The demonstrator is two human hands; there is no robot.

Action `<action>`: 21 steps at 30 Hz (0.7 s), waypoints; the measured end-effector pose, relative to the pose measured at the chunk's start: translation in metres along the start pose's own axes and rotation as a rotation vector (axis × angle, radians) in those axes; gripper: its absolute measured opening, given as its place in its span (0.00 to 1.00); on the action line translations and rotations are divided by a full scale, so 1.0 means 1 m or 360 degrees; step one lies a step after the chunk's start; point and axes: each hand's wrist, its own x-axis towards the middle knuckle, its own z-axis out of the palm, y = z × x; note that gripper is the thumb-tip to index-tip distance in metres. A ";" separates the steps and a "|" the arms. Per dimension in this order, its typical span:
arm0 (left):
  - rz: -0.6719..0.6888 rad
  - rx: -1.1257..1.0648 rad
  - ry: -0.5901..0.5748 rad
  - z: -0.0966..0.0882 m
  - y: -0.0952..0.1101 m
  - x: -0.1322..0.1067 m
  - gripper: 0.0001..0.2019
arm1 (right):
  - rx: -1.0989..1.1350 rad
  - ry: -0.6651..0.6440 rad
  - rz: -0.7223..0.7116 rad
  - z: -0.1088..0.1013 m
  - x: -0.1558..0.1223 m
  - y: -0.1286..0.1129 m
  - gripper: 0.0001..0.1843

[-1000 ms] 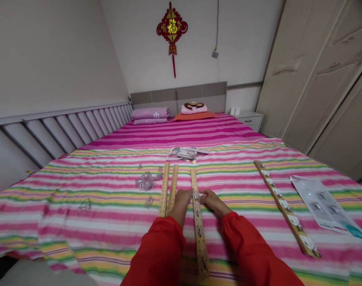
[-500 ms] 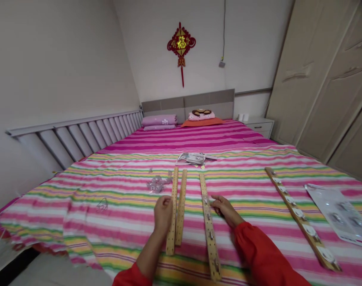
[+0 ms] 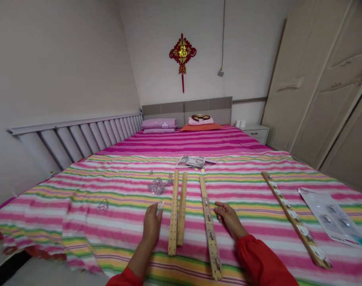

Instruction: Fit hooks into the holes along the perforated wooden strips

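My left hand (image 3: 153, 222) lies on the striped bedspread (image 3: 109, 190), left of two bare perforated wooden strips (image 3: 178, 210). Its fingertips are pinched on a small clear plastic piece (image 3: 160, 205). My right hand (image 3: 228, 217) rests beside the right edge of a third wooden strip (image 3: 210, 226) that carries several small metal hooks. Its fingers are curled and lightly touch the strip; nothing shows in them. Both arms wear red sleeves.
A heap of clear small parts (image 3: 157, 186) lies ahead of my left hand. Opened packaging (image 3: 194, 161) sits beyond the strips. A fourth strip with white round hooks (image 3: 294, 216) and a plastic pack (image 3: 330, 214) lie at right. Wardrobe doors (image 3: 324, 91) stand at right.
My left hand left the hooked strip, moved left across the two bare strips and picked up a small clear piece. My right hand stayed by the hooked strip. The camera tilted up slightly.
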 end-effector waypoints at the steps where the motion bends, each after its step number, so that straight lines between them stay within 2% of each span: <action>1: 0.0008 0.0007 0.0011 -0.001 -0.002 0.001 0.17 | 0.0011 0.0004 0.0003 0.000 -0.002 0.000 0.21; 7: -0.0014 0.0172 -0.0059 -0.005 -0.002 0.001 0.18 | 0.0051 0.0024 0.0014 0.000 -0.005 0.001 0.20; 10: -0.0029 0.0333 -0.0139 -0.005 0.006 0.001 0.14 | 0.0055 0.0035 0.0005 0.001 -0.005 0.001 0.20; 14: -0.0073 0.0447 -0.0151 -0.005 0.014 0.002 0.11 | 0.0052 0.0022 -0.0003 0.001 -0.007 0.001 0.19; 17: -0.0166 0.0216 -0.0069 -0.005 0.013 0.003 0.11 | 0.0069 0.0002 0.0009 -0.001 -0.007 0.000 0.19; 21: -0.0514 -0.0236 -0.0036 -0.011 0.010 0.003 0.07 | 0.0082 -0.0003 0.0016 -0.001 -0.006 0.001 0.20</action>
